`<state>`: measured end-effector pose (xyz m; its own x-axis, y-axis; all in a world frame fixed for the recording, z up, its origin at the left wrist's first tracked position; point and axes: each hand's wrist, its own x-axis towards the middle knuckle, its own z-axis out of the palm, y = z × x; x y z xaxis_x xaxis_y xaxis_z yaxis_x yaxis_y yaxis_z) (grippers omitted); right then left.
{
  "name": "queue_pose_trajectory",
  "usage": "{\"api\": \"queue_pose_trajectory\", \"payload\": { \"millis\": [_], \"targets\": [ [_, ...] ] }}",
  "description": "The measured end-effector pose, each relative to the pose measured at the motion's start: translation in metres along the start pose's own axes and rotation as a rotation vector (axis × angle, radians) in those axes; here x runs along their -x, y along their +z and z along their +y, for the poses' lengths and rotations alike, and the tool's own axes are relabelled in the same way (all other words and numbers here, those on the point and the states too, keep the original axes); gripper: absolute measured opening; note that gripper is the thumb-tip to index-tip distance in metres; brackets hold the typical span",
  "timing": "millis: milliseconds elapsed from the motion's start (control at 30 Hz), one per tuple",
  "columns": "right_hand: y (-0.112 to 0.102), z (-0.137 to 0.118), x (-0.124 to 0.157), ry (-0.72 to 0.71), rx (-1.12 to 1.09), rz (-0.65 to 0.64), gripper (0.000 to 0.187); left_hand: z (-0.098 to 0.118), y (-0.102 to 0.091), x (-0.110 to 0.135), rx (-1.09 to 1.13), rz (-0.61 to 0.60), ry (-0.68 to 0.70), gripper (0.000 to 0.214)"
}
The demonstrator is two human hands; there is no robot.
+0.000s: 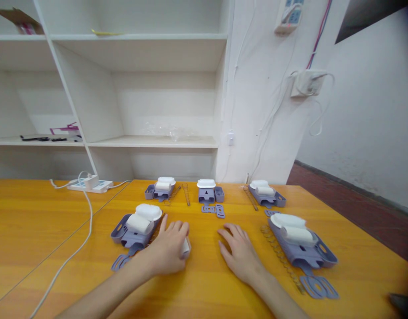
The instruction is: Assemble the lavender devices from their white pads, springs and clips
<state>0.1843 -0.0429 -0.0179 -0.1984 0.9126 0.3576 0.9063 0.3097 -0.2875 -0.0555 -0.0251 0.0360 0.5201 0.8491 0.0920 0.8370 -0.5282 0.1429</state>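
My left hand [170, 248] is low over the table's middle left, closed around a small pale, block-like piece [186, 248]; most of it is hidden by the palm. Just left of that hand lies a purple-grey plastic holder [134, 239] with a white roll [140, 223] and a white oval cover [149, 212] on it. A coil spring beside it is partly covered by the hand. My right hand [240, 252] rests on the table with fingers apart and nothing in it. To its right are a long coil spring [281, 254] and another purple-grey holder [303, 250].
Along the back stand more such holders, one [206, 194] near the middle, with springs [186, 195] and flat purple cut-out pieces [220, 211]. A white power strip [91, 184] trails a cable [87, 226] down the left side. White shelves [153, 142] rise behind the table.
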Motion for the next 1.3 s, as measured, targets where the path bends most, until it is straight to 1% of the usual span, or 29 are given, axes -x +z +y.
{"api": "queue_pose_trajectory", "payload": {
  "millis": [67, 133, 200, 233, 300, 367, 467, 533, 633, 733, 800, 900, 1000, 1067, 1133, 1233, 1300],
  "targets": [
    [0.000, 0.000, 0.000, 0.002, 0.000, -0.003, 0.029, -0.005, -0.010, 0.004, -0.038, -0.094, -0.015, 0.048],
    [0.000, 0.000, 0.000, 0.000, 0.002, -0.004, 0.030, -0.009, -0.021, 0.001, -0.039, -0.163, -0.021, 0.072],
    [0.000, 0.000, 0.000, 0.000, 0.006, -0.003, 0.030, -0.011, -0.028, -0.010, -0.002, -0.157, -0.043, 0.094],
    [0.000, 0.000, 0.000, 0.001, 0.007, -0.003, 0.030, -0.011, -0.031, -0.019, 0.031, -0.126, -0.059, 0.098],
    [0.000, -0.001, 0.000, 0.004, 0.009, -0.007, 0.030, -0.011, -0.032, -0.044, 0.083, -0.046, -0.074, 0.089],
    [-0.001, -0.001, 0.000, 0.004, 0.010, -0.010, 0.030, -0.011, -0.029, -0.072, 0.086, 0.006, -0.088, 0.084],
    [-0.001, -0.001, 0.000, -0.001, 0.009, -0.007, 0.030, -0.012, -0.018, -0.115, 0.019, 0.084, -0.124, 0.075],
    [0.000, 0.000, 0.000, -0.004, 0.007, 0.000, 0.029, -0.014, -0.009, -0.139, 0.009, 0.112, -0.164, 0.068],
    [0.000, 0.000, 0.000, -0.005, 0.005, 0.003, 0.029, -0.017, 0.003, -0.167, 0.014, 0.132, -0.222, 0.066],
    [0.000, 0.000, 0.000, 0.000, 0.007, -0.001, 0.030, -0.018, 0.012, -0.184, 0.019, 0.151, -0.269, 0.069],
    [0.000, -0.001, 0.000, 0.005, 0.010, -0.004, 0.030, -0.016, 0.017, -0.190, 0.022, 0.149, -0.278, 0.068],
    [-0.001, -0.002, 0.000, 0.007, 0.014, -0.013, 0.030, -0.012, 0.019, -0.193, 0.015, 0.160, -0.263, 0.055],
    [-0.002, -0.003, 0.000, 0.002, 0.016, -0.014, 0.030, -0.007, 0.017, -0.191, 0.001, 0.182, -0.239, 0.041],
    [-0.002, -0.003, 0.000, 0.002, 0.015, -0.011, 0.029, -0.006, 0.013, -0.189, -0.005, 0.181, -0.227, 0.036],
    [-0.002, -0.002, 0.000, 0.002, 0.013, -0.010, 0.029, -0.005, 0.010, -0.187, -0.011, 0.174, -0.221, 0.036],
    [-0.001, -0.002, 0.000, 0.001, 0.011, -0.008, 0.029, -0.005, 0.006, -0.182, -0.018, 0.153, -0.204, 0.044],
    [0.000, -0.001, 0.000, -0.002, 0.011, -0.005, 0.029, -0.007, 0.005, -0.177, -0.018, 0.118, -0.178, 0.050]
  ]
}}
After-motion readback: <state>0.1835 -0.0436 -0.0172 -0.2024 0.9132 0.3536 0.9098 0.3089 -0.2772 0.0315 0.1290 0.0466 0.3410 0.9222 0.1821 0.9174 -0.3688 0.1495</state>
